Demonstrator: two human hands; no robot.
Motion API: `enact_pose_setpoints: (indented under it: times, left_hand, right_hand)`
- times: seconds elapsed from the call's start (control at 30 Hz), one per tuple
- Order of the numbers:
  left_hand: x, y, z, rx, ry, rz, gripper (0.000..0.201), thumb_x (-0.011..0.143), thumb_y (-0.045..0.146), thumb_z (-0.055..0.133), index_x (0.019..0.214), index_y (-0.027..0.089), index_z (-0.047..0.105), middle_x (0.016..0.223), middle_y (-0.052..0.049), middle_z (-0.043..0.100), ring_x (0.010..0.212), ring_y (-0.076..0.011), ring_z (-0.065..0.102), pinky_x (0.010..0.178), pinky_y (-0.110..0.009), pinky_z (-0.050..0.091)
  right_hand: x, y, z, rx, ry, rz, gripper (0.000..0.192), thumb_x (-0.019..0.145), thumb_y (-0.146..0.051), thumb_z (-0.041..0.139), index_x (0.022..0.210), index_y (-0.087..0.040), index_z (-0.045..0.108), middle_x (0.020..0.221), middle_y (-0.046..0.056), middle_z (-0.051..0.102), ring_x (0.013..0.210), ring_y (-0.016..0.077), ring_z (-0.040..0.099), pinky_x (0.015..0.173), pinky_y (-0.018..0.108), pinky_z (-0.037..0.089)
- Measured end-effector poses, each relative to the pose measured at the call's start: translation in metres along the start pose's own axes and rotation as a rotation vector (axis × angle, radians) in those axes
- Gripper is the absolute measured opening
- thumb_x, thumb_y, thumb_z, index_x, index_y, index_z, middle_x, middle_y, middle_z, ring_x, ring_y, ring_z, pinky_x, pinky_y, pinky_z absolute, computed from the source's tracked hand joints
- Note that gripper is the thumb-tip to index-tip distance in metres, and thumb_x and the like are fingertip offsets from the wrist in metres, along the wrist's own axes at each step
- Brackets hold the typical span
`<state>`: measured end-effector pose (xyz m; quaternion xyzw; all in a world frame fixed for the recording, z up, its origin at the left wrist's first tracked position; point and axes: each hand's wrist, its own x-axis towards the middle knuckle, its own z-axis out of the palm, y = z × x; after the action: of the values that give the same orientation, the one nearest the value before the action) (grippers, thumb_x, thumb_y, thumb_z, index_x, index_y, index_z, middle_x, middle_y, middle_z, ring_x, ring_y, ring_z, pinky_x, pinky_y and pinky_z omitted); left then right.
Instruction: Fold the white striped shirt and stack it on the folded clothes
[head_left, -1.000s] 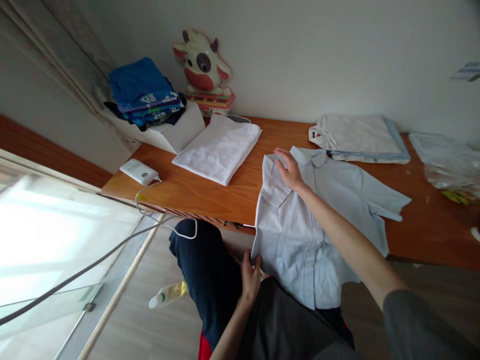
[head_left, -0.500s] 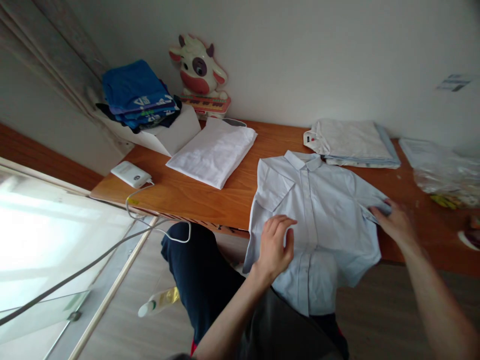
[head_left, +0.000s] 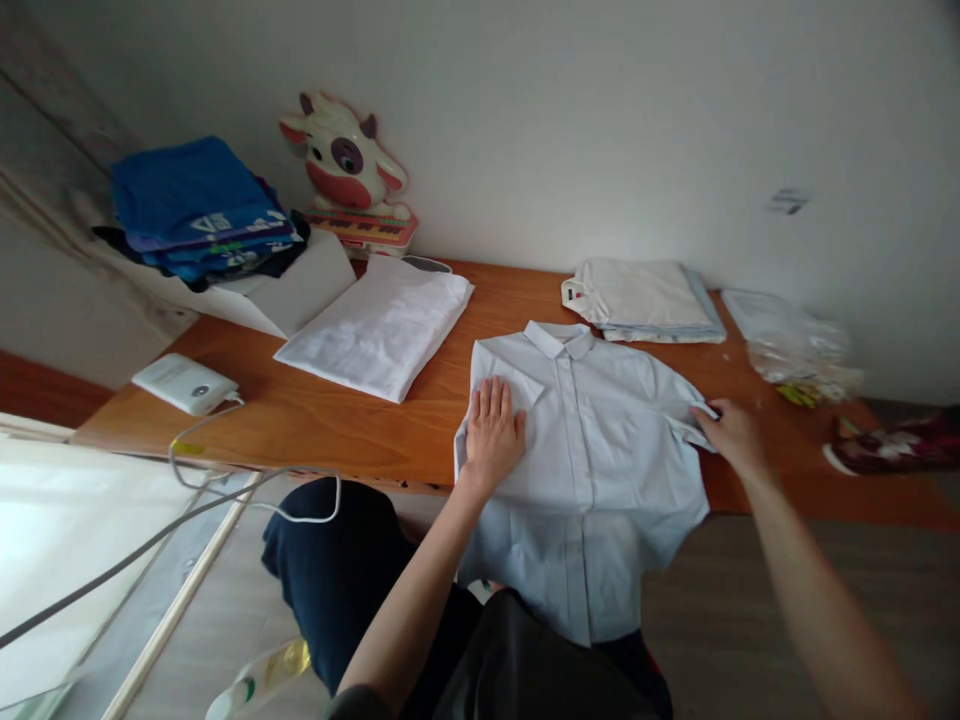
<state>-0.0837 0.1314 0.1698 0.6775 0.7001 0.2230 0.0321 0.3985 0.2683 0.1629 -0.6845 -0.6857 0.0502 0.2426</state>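
A pale blue short-sleeved button shirt [head_left: 611, 450] lies front up, its collar toward the wall and its hem hanging over the table's front edge onto my lap. Flat on the shirt's left side, just below the folded-in sleeve, rests my left hand [head_left: 495, 428] with fingers stretched out. My right hand [head_left: 731, 432] pinches the cuff of the other sleeve, which sticks out to the right.
On the wooden table [head_left: 330, 425] lie a folded white cloth [head_left: 379, 325], a folded clothes stack [head_left: 645, 300], a power bank [head_left: 186, 383] with a cable, and clear plastic bags [head_left: 795, 335]. Blue clothes [head_left: 202, 205] top a white box beside a cow toy keyboard [head_left: 345, 170]. A bottle [head_left: 259, 680] lies below.
My left hand has come down from above the shirt and now lies flat near the folded sleeve. My right hand keeps hold of the other cuff. The view has shifted right.
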Motion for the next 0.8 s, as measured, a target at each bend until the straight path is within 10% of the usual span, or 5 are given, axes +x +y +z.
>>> enact_pose_setpoints:
  times: [0.23,0.4,0.57,0.8]
  left_hand:
    - [-0.005,-0.006,-0.024,0.037,-0.012,0.002,0.058,0.108,0.048,0.045,0.158,0.020,0.056,0.170,-0.015,0.049,0.161,-0.0398,0.037,0.129,-0.060,0.036]
    - [0.030,-0.009,-0.024,0.040,-0.004,0.029,0.045,0.108,0.045,0.046,0.142,0.024,0.068,0.156,-0.014,0.061,0.155,-0.0366,0.045,0.126,-0.057,0.040]
    - [0.038,-0.016,-0.005,0.059,0.002,0.060,0.055,0.108,0.043,0.045,0.159,0.024,0.054,0.174,-0.011,0.044,0.167,-0.0380,0.026,0.135,-0.062,0.021]
    - [0.047,-0.025,0.009,0.059,0.021,-0.043,0.088,0.104,0.054,0.048,0.170,0.001,0.025,0.178,-0.025,0.028,0.169,-0.0373,0.019,0.136,-0.055,0.020]
  right_hand:
    - [0.005,-0.065,-0.039,0.294,0.050,0.208,0.063,0.076,-0.058,0.073,0.126,-0.021,0.065,0.114,0.018,0.076,0.101,0.0368,0.073,0.088,0.054,0.062]
    - [-0.027,-0.153,-0.081,0.652,-0.452,-0.219,0.075,0.094,-0.054,0.071,0.162,-0.037,0.043,0.144,0.013,0.070,0.114,0.0288,0.075,0.098,0.050,0.064]
    - [-0.035,-0.173,-0.031,0.384,-0.456,-0.497,0.041,0.108,-0.044,0.048,0.143,-0.033,0.067,0.149,0.008,0.068,0.137,0.0309,0.066,0.117,0.059,0.054]
    - [-0.029,-0.125,0.040,-0.177,-0.304,-0.429,0.071,0.107,-0.050,0.036,0.172,-0.021,0.034,0.180,0.011,0.028,0.168,0.0357,0.023,0.133,0.065,0.030]
